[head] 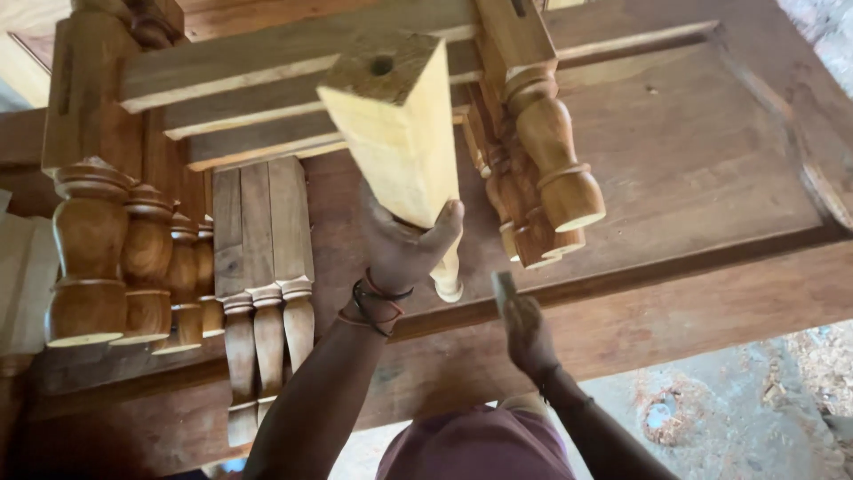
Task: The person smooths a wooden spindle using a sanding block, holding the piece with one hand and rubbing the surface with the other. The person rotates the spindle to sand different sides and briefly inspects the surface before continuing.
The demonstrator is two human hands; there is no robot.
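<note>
L hand grips pale turned leg; R hand holds sandpaper.

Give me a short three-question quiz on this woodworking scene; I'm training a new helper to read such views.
1. True or false: the left hand grips the pale turned leg by its square end.
2. What does the right hand hold? A) a hammer B) a small piece that looks like sandpaper C) nothing
3. Fill in: the dark turned legs at the left lie on a ___ door panel.

Key
1. False: it grips near the turned part; the square end with the hole points up toward the camera.
2. B
3. wooden
</note>
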